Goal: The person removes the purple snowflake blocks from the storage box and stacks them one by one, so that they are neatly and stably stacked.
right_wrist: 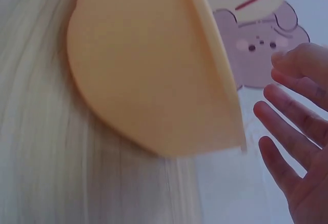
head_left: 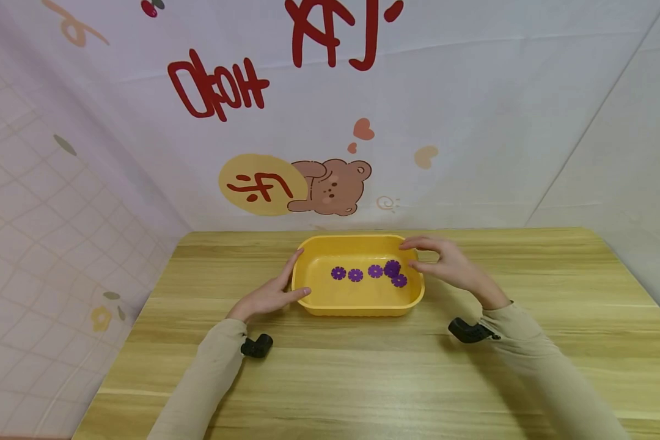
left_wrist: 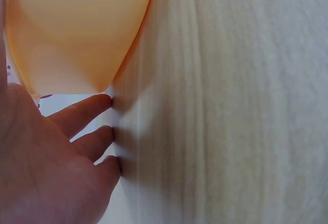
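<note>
On the table sits a yellow plastic basin with rounded corners. Several purple notched snowflake discs lie on its floor, bunched toward the right side. My left hand holds the basin's left end, its thumb over the rim and its fingers along the outer wall. In the left wrist view, the lower fingers of that hand reach down to the tabletop beside the basin. My right hand hovers at the basin's right end with fingers spread. The right wrist view shows a gap between its fingers and the wall.
The wood-grain table meets a printed cloth backdrop just behind the basin. Another patterned cloth hangs at the left. Black mounts stick out from both wrists.
</note>
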`<state>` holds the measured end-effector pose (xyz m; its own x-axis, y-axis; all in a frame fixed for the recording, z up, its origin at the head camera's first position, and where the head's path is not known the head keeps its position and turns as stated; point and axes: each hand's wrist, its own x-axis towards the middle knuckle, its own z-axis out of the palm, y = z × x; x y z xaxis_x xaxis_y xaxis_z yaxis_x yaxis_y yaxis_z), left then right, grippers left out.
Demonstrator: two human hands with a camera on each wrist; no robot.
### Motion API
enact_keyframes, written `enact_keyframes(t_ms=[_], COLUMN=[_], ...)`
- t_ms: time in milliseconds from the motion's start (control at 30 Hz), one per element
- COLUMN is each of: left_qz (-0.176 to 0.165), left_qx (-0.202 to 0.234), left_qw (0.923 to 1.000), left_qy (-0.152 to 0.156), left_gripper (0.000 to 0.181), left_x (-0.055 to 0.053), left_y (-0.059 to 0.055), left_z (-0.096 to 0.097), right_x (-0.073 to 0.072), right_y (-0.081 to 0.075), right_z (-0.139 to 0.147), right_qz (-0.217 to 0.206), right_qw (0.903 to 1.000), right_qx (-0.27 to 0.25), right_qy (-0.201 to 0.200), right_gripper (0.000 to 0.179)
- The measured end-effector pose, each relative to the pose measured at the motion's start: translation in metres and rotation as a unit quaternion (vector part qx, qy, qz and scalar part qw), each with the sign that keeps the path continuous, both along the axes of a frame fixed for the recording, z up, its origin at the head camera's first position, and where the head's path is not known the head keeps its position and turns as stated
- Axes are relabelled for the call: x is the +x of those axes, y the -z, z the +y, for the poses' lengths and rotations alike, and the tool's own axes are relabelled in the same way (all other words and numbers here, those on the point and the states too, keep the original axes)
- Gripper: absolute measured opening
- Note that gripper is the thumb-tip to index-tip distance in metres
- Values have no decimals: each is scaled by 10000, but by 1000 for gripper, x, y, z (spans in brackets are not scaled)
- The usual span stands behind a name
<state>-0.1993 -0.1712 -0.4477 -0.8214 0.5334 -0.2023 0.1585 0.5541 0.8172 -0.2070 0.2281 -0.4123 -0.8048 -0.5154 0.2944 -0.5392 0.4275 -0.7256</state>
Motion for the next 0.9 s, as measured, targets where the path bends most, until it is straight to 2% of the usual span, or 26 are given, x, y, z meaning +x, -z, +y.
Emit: enact_keyframes(t_ms=[367, 700, 767, 900], left_qz=[-38, -42, -102, -199], left_qx=[-8, -10, 8, 20], left_qw=[10000, 10000, 9999, 9998], left_qy=[-34, 6, 24, 51], left_gripper=[89, 90, 90, 89], left_x=[1, -1, 1, 9], left_y=[-4, -1, -5, -23], left_z=[1, 1, 2, 5], right_x=[-8, -13, -14, -18], right_y=[-2, 4, 6, 11], right_z=[-30, -55, -61, -71], right_qz=[-338, -597, -633, -659], right_qw=[9986, 9953, 9946, 9946], right_qx=[-176, -400, -452, -326], right_qy=[-377, -651, -690, -727], right_gripper=[27, 32, 32, 30])
